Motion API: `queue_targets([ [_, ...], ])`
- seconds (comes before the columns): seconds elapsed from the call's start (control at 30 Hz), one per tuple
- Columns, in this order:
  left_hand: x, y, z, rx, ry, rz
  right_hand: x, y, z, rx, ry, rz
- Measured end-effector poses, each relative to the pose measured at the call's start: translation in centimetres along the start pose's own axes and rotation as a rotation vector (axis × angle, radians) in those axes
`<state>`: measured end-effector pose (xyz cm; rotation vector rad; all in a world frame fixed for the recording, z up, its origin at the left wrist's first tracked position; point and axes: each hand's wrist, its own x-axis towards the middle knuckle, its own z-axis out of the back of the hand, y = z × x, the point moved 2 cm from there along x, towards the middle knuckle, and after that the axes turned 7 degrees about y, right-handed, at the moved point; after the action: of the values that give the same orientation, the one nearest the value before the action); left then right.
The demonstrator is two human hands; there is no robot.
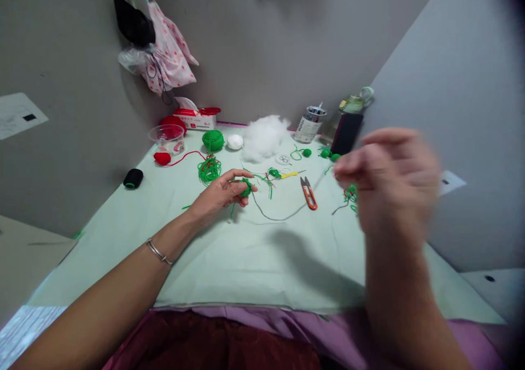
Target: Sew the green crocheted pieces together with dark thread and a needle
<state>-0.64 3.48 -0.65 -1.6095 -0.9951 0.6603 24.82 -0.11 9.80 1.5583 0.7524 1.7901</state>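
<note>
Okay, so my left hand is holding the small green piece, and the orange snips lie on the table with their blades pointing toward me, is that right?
Not quite: in the head view, the blades of the orange snips point away from you. They do lie on the table, and your left hand is holding the small green piece.

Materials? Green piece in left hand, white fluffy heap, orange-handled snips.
Green piece in the left hand: probably yarn, matte; textured surface.
White fluffy heap: loose fibre, matte, wispy edges; cotton or polyester, can't tell.
Orange-handled snips: dark blades likely metal; smooth orange handles, plastic or painted metal.
</note>
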Motion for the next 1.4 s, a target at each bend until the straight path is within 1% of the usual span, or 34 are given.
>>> queue_targets([
  [0.03, -0.1, -0.2, -0.1, -0.015, 0.017, 0.008, -0.1, -1.0, -1.1, 0.077, 0.014, -0.069],
  [0.13, -0.4, -0.6, -0.3, -0.009, 0.072, 0.043, -1.1, -4.5, -4.7, 0.235, 0.194, -0.386],
  [0.17, -0.4, -0.7, -0.3, 0.01, 0.096, 0.057, -1.6, -5.5, -5.6, 0.265, 0.241, -0.464],
  [0.23, -0.5, -0.8, -0.3, 0.065, 0.133, 0.074, -2.4, -6.9, -6.7, 0.318, 0.301, -0.566],
  [0.33, -0.4, -0.6, -0.2, 0.155, 0.127, 0.064, -3.0, -7.7, -7.2, 0.384, 0.314, -0.629],
  [0.43, -0.2, -0.2, -0.2, 0.274, 0.054, 0.054, -3.1, -7.7, -7.4, 0.406, 0.28, -0.649],
  [0.5, -0.1, 0.0, -0.1, 0.377, -0.016, 0.013, -3.1, -7.7, -7.7, 0.402, 0.289, -0.663],
  [0.57, 0.0, 0.0, -0.1, 0.434, -0.077, -0.061, -3.2, -7.8, -7.9, 0.403, 0.349, -0.689],
  [0.63, 0.0, 0.0, -0.1, 0.42, -0.107, -0.118, -3.3, -7.9, -8.0, 0.42, 0.457, -0.724],
  [0.7, 0.0, 0.0, -0.1, 0.384, -0.122, -0.122, -3.3, -7.7, -8.0, 0.435, 0.522, -0.727],
  [0.73, 0.0, 0.1, -0.1, 0.379, -0.13, -0.112, -3.2, -7.6, -7.8, 0.435, 0.516, -0.702],
  [0.8, -0.1, 0.1, 0.0, 0.416, -0.159, -0.112, -3.0, -7.2, -7.4, 0.421, 0.445, -0.612],
  [0.87, -0.1, 0.1, -0.1, 0.505, -0.176, -0.153, -2.7, -6.6, -7.0, 0.405, 0.377, -0.519],
  [0.93, -0.2, 0.2, -0.3, 0.587, -0.166, -0.195, -2.6, -6.1, -6.8, 0.393, 0.358, -0.453],
  [1.0, -0.2, 0.3, -0.5, 0.628, -0.139, -0.21, -2.7, -5.7, -6.8, 0.374, 0.383, -0.416],
  [1.1, -0.2, 0.6, -0.5, 0.612, -0.118, -0.208, -3.1, -5.3, -7.3, 0.329, 0.464, -0.406],
  [1.27, -0.1, 0.6, -0.4, 0.444, -0.119, -0.111, -4.0, -5.2, -8.4, 0.25, 0.568, -0.417],
  [1.4, -0.1, 0.5, -0.5, 0.307, -0.06, -0.027, -4.5, -5.4, -8.8, 0.217, 0.604, -0.39],
])
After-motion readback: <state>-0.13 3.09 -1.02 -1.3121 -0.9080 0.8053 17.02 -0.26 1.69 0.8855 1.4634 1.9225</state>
